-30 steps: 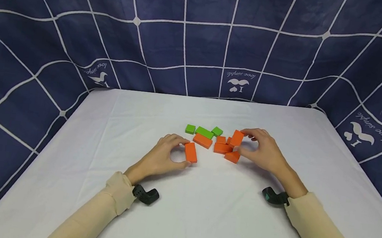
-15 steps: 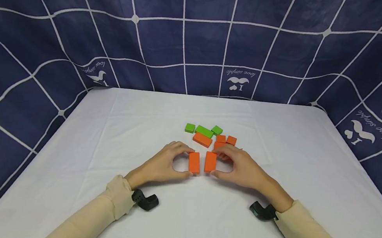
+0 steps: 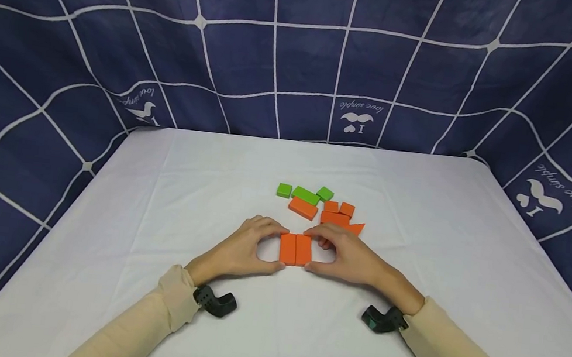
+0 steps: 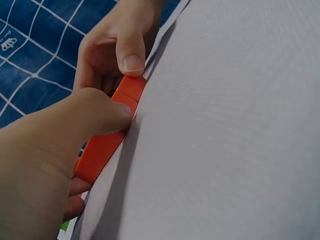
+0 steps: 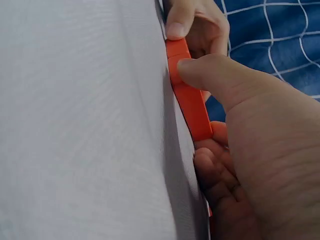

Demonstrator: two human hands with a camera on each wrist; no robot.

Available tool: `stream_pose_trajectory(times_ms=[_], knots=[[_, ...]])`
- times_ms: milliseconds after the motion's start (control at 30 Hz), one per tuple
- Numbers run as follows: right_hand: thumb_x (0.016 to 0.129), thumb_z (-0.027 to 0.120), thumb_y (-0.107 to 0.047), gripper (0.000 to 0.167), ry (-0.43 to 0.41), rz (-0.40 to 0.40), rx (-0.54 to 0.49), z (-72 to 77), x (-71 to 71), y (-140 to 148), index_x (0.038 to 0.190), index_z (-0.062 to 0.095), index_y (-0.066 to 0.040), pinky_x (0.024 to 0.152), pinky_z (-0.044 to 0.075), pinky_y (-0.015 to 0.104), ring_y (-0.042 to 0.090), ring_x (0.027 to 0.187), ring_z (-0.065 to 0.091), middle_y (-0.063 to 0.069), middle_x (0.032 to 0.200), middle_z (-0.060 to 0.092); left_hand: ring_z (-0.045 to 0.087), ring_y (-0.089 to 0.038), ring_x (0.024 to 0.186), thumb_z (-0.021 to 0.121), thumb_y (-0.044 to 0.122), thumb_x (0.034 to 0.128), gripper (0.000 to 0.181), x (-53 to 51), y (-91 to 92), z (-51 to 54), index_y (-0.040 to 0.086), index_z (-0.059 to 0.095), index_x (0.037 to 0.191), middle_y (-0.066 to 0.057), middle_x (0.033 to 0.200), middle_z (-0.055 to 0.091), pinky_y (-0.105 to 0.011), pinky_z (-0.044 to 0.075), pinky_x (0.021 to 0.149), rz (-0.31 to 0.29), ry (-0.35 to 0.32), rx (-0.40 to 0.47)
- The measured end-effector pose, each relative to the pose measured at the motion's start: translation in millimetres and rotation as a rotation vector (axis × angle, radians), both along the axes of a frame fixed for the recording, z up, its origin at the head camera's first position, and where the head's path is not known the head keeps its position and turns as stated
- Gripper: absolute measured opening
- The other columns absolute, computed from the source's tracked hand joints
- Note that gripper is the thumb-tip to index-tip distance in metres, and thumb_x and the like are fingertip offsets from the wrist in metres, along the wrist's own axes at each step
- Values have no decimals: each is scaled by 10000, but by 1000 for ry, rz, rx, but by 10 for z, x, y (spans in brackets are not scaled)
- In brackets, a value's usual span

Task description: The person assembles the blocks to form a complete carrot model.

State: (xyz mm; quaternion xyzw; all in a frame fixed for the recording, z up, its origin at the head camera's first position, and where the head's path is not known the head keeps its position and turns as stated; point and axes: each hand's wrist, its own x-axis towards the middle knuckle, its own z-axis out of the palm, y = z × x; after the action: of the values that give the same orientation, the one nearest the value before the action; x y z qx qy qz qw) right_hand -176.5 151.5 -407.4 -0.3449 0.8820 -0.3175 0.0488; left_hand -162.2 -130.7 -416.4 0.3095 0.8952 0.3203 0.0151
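Observation:
Two orange rectangular blocks lie side by side on the white cloth, their long sides touching. My left hand (image 3: 242, 249) pinches the left block (image 3: 287, 249) by its two short ends, thumb at the near end and a finger at the far end. The right block (image 3: 303, 250) is held the same way by my right hand (image 3: 350, 256). In the left wrist view, the left thumb (image 4: 117, 118) presses the block's near end. The right wrist view shows the right thumb (image 5: 192, 72) on its own block, with the seam between the two blocks beside it.
Behind the hands lie a green rectangular block (image 3: 306, 195), two small green blocks, an orange rectangular block (image 3: 303, 208) and, farther right, more orange pieces (image 3: 335, 218), one with a pointed corner (image 3: 357, 228). A dark blue gridded curtain (image 3: 310, 57) hangs behind the white-covered table (image 3: 203, 163).
My right hand has brought its block left and nearer, away from the orange pieces. The left hand has moved its block slightly right and nearer. The gap between both blocks has closed.

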Motion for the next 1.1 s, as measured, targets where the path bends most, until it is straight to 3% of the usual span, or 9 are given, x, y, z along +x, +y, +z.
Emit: stream_pose_trajectory(times_ms=[133,333,467,700,933,1100], knots=[[826,863,-398,554,17,9,-15,-28,-19,17,1313,658,-233,870,512,283,79,987,554,-101,1083,614,507,-194,1266,824,401,829,613,-3,4,2,163,650,1366,4,1330,611,-484,388,1120,-3,13,-12],[845,835,-438,561,55,18,0,-56,-56,40,1346,644,-271,1025,495,420,99,1181,541,-106,1292,618,498,-181,1237,812,402,844,617,-1,10,-3,162,641,1387,4,1312,601,-468,411,1093,2,39,-11],[857,817,-470,567,46,20,3,-63,-58,30,1360,638,-280,1059,474,458,121,1238,523,-103,1335,610,502,-189,1238,811,405,845,622,13,-4,-15,162,641,1393,-2,1320,599,-470,414,1089,17,45,-15],[855,807,-515,599,45,7,-25,-40,-37,60,1371,634,-265,976,502,390,85,1117,539,-103,1231,621,503,-177,1230,809,437,847,635,21,-32,-42,179,635,1401,17,1326,598,-466,421,1081,20,75,-22],[865,836,-374,351,96,-85,-143,-86,-106,205,1151,710,-215,860,509,273,67,955,579,-109,1074,667,495,-161,1232,804,460,846,648,-8,-28,-70,194,629,1411,33,1328,593,-442,418,1091,19,79,-21],[863,841,-292,263,141,-178,-189,-137,-144,251,1043,683,-183,785,494,239,85,867,574,-75,958,637,497,-166,1231,804,446,847,643,-6,-15,-97,195,629,1411,25,1332,594,-450,422,1081,18,77,-22]])
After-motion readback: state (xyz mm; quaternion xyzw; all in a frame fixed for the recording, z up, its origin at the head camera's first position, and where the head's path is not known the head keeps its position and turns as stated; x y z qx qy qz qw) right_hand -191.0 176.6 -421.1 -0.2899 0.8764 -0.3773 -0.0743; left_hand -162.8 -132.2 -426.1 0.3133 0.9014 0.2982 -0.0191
